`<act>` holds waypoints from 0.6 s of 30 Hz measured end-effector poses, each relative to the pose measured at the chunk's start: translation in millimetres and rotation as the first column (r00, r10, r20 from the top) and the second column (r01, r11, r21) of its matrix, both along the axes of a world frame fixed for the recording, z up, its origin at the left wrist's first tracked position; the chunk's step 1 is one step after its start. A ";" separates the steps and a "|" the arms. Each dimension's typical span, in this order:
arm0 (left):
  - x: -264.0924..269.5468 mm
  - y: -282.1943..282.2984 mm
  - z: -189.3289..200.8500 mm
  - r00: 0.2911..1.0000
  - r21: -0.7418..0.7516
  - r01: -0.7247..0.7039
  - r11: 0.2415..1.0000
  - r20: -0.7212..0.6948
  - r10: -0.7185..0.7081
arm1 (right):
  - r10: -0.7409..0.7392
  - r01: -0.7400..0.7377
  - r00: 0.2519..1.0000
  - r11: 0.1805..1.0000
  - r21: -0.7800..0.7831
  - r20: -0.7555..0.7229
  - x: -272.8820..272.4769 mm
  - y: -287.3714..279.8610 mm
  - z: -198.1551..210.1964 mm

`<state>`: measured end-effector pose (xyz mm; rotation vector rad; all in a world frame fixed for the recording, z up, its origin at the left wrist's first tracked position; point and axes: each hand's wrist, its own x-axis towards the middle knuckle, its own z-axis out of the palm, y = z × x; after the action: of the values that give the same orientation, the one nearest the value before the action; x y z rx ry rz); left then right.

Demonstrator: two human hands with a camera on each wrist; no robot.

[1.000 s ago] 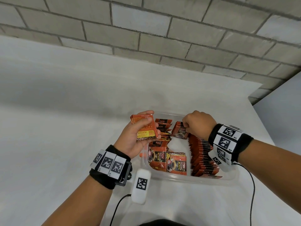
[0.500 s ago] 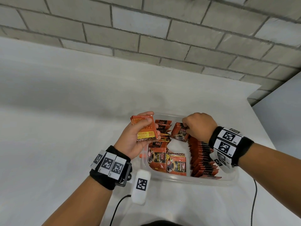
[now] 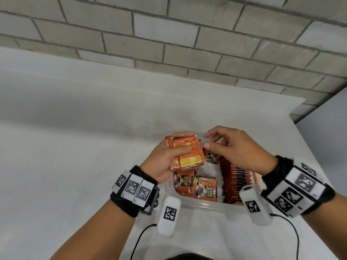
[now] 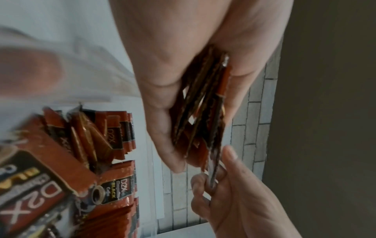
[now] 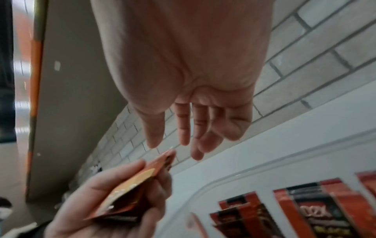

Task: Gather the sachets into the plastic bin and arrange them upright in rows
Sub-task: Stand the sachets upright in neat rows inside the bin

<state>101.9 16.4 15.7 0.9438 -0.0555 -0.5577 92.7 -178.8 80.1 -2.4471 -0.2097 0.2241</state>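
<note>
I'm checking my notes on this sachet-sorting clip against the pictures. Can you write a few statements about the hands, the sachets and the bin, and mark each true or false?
1. The left hand holds a stack of sachets. True.
2. The right hand grips a single sachet. False: its fingers are spread and hold nothing; they reach toward the stack.
3. A row of upright sachets stands along the bin's right side. True.
4. The bin is opaque and blue. False: it is clear plastic.
5. Some sachets lie flat in the bin's left part. True.
6. Loose sachets lie scattered on the table outside the bin. False: none show there.
</note>
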 end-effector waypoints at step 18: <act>-2.1 -8.8 8.4 0.994 -0.056 -0.084 0.995 -0.075 0.080 | -0.153 0.072 0.913 0.973 0.220 0.379 -23.3 5.5 3.2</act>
<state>99.8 7.5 24.1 0.8637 0.0320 -0.5115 69.4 -173.3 83.4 -2.2683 -0.2498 -0.3332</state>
